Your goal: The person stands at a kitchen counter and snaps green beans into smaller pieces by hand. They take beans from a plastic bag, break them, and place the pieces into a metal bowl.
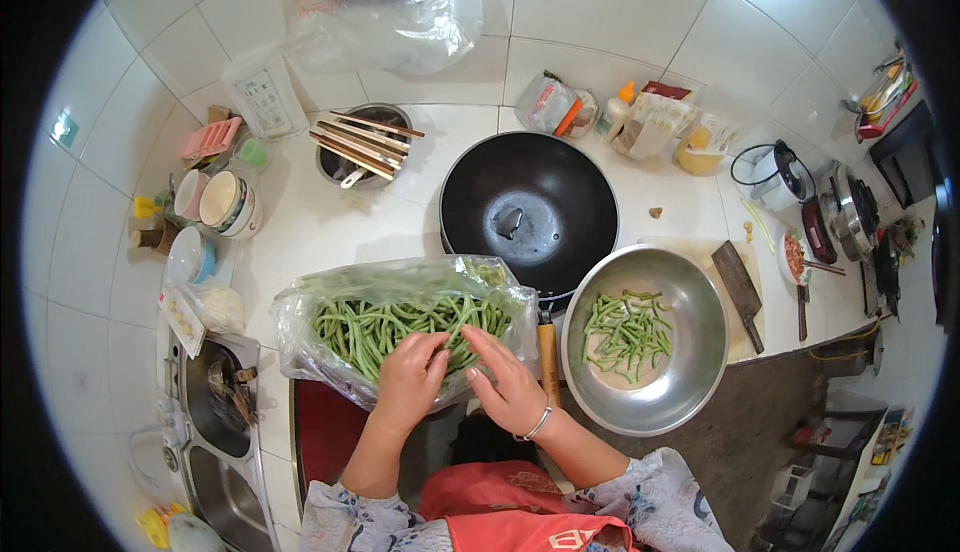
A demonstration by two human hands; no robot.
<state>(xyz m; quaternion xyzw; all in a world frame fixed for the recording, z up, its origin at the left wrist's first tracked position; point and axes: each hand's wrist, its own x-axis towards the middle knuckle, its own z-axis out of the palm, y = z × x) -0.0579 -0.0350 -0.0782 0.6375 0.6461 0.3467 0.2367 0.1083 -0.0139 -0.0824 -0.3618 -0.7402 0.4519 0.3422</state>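
Observation:
A clear plastic bag [300, 337] full of long green beans [365, 337] lies open on the counter in front of me. Over the bag's near side, my left hand [408, 384] is closed, thumb against the fingers, pinching a green bean that partly shows between my hands. My right hand [510, 390], with a bracelet at the wrist, is beside it. Its fingers stretch toward the bean, thumb apart from them. Short pieces of green bean [628, 337] lie in the wide steel basin [700, 372] to the right.
Behind the basin and bag is a black wok [530, 187] with a wooden handle [548, 357]. A cleaver [738, 292] lies right of the basin. Chopsticks [365, 147] rest across a metal bowl at the back. Stacked bowls [225, 202] and a double sink [215, 482] are left.

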